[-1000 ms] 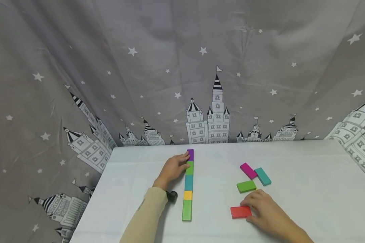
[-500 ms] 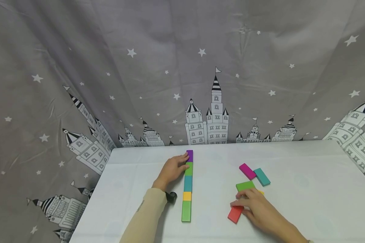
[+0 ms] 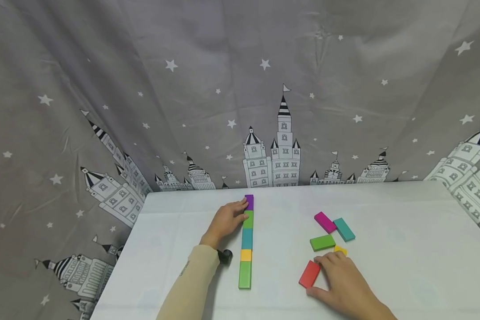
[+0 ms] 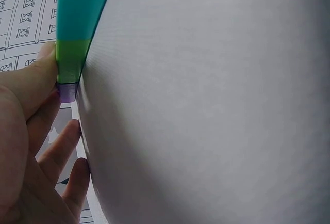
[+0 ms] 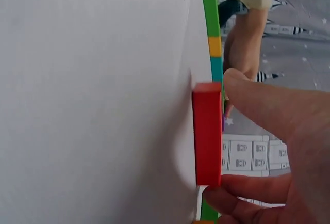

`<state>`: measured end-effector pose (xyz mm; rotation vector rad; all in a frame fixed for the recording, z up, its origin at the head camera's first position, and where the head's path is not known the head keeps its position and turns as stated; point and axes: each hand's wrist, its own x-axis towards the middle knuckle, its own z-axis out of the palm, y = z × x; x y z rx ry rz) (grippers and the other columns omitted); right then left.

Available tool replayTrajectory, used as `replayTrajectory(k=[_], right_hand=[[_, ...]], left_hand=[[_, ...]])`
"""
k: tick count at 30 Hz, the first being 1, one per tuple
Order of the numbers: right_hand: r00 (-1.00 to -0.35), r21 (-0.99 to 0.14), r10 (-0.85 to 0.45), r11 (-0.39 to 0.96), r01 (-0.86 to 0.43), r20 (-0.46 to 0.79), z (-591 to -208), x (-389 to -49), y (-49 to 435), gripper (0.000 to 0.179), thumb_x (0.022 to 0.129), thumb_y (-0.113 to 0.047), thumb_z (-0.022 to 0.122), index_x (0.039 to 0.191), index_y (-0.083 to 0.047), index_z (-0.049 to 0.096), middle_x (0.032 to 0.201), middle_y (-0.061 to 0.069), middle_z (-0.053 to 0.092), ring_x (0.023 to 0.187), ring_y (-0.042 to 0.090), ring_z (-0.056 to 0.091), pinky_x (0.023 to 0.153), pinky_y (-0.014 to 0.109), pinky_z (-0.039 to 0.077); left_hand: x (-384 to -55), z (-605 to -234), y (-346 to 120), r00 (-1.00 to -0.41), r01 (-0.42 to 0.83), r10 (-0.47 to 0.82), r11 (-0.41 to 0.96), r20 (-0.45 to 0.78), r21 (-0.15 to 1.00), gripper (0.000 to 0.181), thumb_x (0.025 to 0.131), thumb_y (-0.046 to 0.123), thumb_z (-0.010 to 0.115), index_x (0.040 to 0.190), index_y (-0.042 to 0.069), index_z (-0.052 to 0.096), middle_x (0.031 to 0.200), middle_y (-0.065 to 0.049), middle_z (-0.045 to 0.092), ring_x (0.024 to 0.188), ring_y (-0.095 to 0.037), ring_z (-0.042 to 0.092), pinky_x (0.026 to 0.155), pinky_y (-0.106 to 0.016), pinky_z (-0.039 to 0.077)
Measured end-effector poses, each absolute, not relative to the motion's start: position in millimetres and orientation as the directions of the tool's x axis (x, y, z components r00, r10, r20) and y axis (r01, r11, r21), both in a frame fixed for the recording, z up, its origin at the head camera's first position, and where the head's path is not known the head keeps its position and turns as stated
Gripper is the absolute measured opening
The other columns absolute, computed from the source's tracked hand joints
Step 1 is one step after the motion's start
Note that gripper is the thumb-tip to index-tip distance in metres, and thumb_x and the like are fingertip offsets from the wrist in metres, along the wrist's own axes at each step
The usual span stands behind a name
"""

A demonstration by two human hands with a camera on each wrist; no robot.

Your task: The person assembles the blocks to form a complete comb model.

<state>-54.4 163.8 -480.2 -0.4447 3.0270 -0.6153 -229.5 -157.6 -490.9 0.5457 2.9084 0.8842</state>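
Observation:
A straight row of flat blocks runs away from me on the white table in the head view. It has a purple block [image 3: 249,202] at the far end, a green block [image 3: 248,219], a teal block [image 3: 247,238], a yellow block [image 3: 245,255] and a longer green block [image 3: 245,274] nearest. My left hand [image 3: 222,224] rests against the row's left side, index fingertip on the purple block and thumb on the green one. With thumb and fingers at its two ends, my right hand [image 3: 345,282] holds a red block [image 3: 309,274], seen on edge in the right wrist view.
Beyond my right hand lie a loose green block [image 3: 322,242], a magenta block [image 3: 325,222], a teal block [image 3: 344,230] and a yellow block [image 3: 340,250] partly covered by that hand. A grey curtain [image 3: 208,89] with castles and stars hangs behind the table [image 3: 279,266].
The red block has turned from lying crosswise to a slant, and my right fingers have shifted from its right side to its ends. My left hand stays where it was.

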Motion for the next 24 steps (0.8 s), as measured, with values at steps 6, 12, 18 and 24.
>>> replayTrajectory(k=[6, 12, 18, 24], right_hand=[[-0.967, -0.384, -0.252, 0.897, -0.218, -0.04, -479.7, -54.0, 156.0, 0.07, 0.07, -0.054, 0.085, 0.117, -0.006, 0.068, 0.111, 0.003, 0.065, 0.109, 0.025, 0.056, 0.1, 0.046, 0.05], [-0.971, -0.424, -0.227, 0.888, -0.177, -0.07, -479.5, -55.0, 156.6, 0.068, 0.068, -0.051, 0.088, 0.118, -0.009, 0.068, 0.111, 0.001, 0.065, 0.108, 0.022, 0.056, 0.097, 0.046, 0.052], [-0.973, -0.453, -0.219, 0.877, -0.163, -0.073, -477.1, -55.0, 154.7, 0.069, 0.069, -0.052, 0.088, 0.121, -0.013, 0.068, 0.113, -0.001, 0.064, 0.11, 0.021, 0.055, 0.096, 0.045, 0.054], [-0.974, -0.455, -0.225, 0.869, -0.193, -0.017, -472.0, -54.8, 145.0, 0.065, 0.07, -0.049, 0.088, 0.122, -0.015, 0.07, 0.114, -0.003, 0.063, 0.11, 0.018, 0.054, 0.094, 0.04, 0.056]], left_hand=[[-229.7, -490.5, -158.1, -0.936, 0.316, 0.348, 0.78, 0.047, 0.54, 0.048, 0.096, 0.026, 0.069, 0.141, 0.011, 0.058, 0.15, 0.002, 0.049, 0.139, -0.03, 0.047, 0.118, -0.048, 0.033], [-228.8, -488.4, -156.6, -0.934, 0.322, 0.353, 0.772, 0.051, 0.549, 0.048, 0.096, 0.024, 0.068, 0.14, 0.009, 0.058, 0.15, 0.0, 0.05, 0.139, -0.03, 0.047, 0.118, -0.049, 0.033], [-226.9, -487.0, -156.3, -0.931, 0.332, 0.36, 0.762, 0.061, 0.556, 0.047, 0.097, 0.023, 0.068, 0.14, 0.007, 0.059, 0.15, -0.002, 0.051, 0.138, -0.031, 0.047, 0.118, -0.049, 0.033], [-227.3, -486.6, -156.7, -0.933, 0.326, 0.357, 0.769, 0.054, 0.55, 0.047, 0.097, 0.024, 0.067, 0.14, 0.008, 0.058, 0.15, -0.001, 0.05, 0.138, -0.031, 0.047, 0.118, -0.05, 0.033]])
